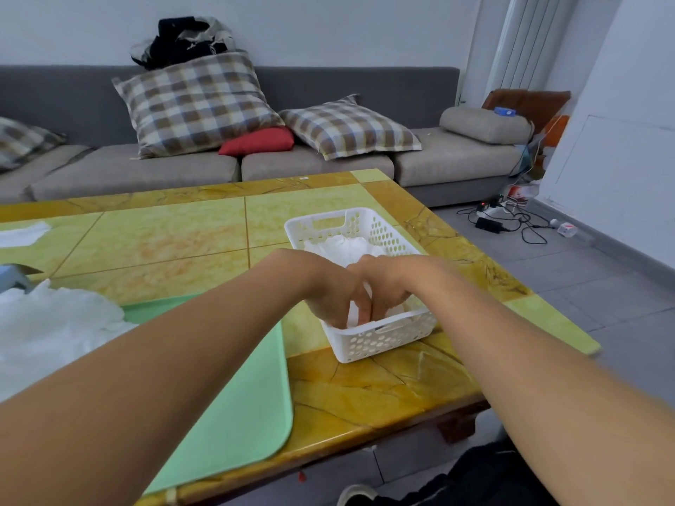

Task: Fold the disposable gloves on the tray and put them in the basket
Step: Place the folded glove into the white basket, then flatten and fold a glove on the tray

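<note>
A white perforated basket [380, 339] stands on the table's right part, with folded clear gloves [339, 246] lying in its far half. Both hands reach down into its near half. My left hand [334, 297] and my right hand [391, 286] meet there, fingers pointing down, together pinching a folded clear glove [353, 315] that shows only as a pale strip between them. A green tray [237, 407] lies at the near left, and a heap of unfolded clear gloves [54, 330] covers its left part.
The yellow-green stone table [164, 235] has its near right corner close to the basket. A white sheet [22, 233] lies at the far left. A grey sofa [314, 162] with cushions stands behind; cables [507, 220] lie on the floor to the right.
</note>
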`<act>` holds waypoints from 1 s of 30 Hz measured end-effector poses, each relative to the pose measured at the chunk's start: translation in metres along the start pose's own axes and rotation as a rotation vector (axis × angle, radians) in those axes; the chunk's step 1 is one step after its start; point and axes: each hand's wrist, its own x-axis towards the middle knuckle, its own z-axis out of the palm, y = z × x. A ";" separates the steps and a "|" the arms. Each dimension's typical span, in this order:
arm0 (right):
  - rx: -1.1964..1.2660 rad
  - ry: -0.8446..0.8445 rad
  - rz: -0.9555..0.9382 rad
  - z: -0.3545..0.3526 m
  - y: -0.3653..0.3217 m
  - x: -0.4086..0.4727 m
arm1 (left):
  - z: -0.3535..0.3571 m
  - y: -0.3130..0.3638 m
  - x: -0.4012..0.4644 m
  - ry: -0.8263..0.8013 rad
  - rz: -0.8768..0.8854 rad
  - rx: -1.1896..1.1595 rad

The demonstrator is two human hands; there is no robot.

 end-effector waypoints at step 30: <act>0.209 0.495 -0.639 0.046 -0.332 0.086 | 0.213 -0.202 -0.265 0.597 -0.637 -0.519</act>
